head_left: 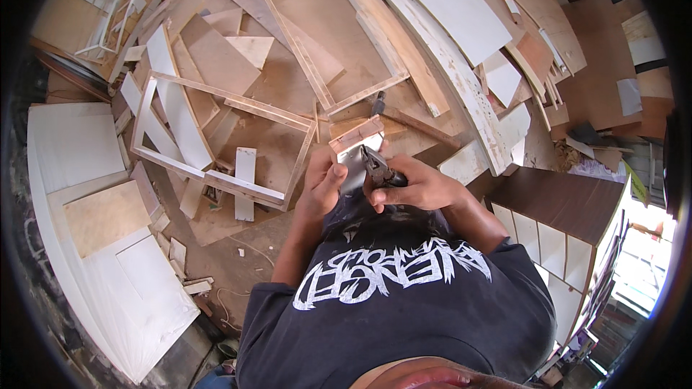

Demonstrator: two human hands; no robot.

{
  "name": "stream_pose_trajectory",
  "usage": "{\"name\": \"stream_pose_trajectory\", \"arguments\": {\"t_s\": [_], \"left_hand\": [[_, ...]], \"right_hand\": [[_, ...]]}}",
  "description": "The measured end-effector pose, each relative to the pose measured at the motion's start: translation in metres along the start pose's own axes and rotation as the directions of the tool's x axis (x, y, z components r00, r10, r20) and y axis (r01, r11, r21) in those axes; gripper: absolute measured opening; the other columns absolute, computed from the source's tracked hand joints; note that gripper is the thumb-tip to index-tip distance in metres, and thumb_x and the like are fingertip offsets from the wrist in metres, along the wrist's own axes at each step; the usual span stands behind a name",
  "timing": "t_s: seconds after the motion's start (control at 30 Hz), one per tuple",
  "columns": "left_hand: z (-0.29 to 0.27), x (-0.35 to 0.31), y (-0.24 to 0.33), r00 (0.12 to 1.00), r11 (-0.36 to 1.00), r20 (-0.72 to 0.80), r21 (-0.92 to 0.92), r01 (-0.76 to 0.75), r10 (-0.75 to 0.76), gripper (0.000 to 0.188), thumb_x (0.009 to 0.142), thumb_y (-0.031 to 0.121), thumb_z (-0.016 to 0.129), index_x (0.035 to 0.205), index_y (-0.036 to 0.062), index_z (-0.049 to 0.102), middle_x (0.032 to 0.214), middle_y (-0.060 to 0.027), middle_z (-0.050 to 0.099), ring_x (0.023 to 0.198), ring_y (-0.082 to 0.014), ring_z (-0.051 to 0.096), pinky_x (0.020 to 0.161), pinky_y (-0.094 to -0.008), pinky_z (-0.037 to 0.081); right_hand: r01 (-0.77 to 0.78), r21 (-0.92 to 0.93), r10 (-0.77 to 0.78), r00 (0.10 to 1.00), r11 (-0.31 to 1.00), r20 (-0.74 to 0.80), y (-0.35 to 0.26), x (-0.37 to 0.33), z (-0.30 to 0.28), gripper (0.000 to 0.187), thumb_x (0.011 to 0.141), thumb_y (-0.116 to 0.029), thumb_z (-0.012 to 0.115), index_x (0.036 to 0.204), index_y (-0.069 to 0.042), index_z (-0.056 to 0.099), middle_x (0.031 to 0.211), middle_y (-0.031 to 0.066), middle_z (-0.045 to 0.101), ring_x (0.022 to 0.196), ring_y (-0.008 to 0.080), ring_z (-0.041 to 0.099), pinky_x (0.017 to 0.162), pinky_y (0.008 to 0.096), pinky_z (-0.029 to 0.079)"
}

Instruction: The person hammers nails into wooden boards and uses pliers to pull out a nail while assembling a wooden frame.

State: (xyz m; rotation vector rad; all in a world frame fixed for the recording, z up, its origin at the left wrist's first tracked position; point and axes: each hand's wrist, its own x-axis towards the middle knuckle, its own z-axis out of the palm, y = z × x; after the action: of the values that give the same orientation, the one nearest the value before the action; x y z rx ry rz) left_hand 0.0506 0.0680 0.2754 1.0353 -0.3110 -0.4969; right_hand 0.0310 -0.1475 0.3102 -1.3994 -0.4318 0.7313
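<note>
In front of my chest, my left hand (322,181) is closed around a short wooden piece (356,135) with a bare wood edge and a white face. My right hand (425,184) grips a pair of pliers (380,171) with dark handles. The pliers' jaws are at the white face of the piece; whether they pinch something small there I cannot make out. Just beyond the piece lies a hammer (424,129), its dark head near the wooden frame (366,94) and its wooden handle pointing right.
Another rectangular wooden frame (300,163) lies to the left among scattered offcuts. Long white boards (450,7) stretch across the far right of the work surface. A cabinet with a dark brown top (559,194) stands close on my right. White panels (79,148) line the left side.
</note>
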Motion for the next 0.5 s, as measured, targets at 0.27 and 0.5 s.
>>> {"name": "stream_pose_trajectory", "arguments": {"t_s": [0.27,0.5], "left_hand": [[-0.009,0.000,-0.030,0.984,0.963,-0.174,0.268,0.011,0.037,0.062,0.104,0.051,0.062,0.130,-0.0059,0.064,0.109,-0.0086,0.074,0.099,-0.0135,0.065,0.086,-0.0284,0.051],[0.038,0.010,-0.038,0.843,0.911,-0.350,0.215,-0.352,0.408,0.054,0.111,0.048,0.050,0.112,-0.0033,0.067,0.084,0.0011,0.067,0.075,-0.0074,0.055,0.067,-0.0261,0.044]], "right_hand": [[-0.314,0.015,0.314,0.940,0.949,-0.132,-0.021,-0.023,0.010,0.035,0.097,-0.033,0.076,0.108,-0.001,0.067,0.092,0.0063,0.068,0.085,0.0183,0.064,0.077,0.0377,0.051],[-0.239,-0.365,0.161,0.960,0.900,-0.230,-0.059,-0.029,0.001,0.036,0.096,-0.030,0.076,0.099,0.005,0.069,0.072,0.0097,0.065,0.072,0.0200,0.063,0.073,0.0398,0.052]]}}
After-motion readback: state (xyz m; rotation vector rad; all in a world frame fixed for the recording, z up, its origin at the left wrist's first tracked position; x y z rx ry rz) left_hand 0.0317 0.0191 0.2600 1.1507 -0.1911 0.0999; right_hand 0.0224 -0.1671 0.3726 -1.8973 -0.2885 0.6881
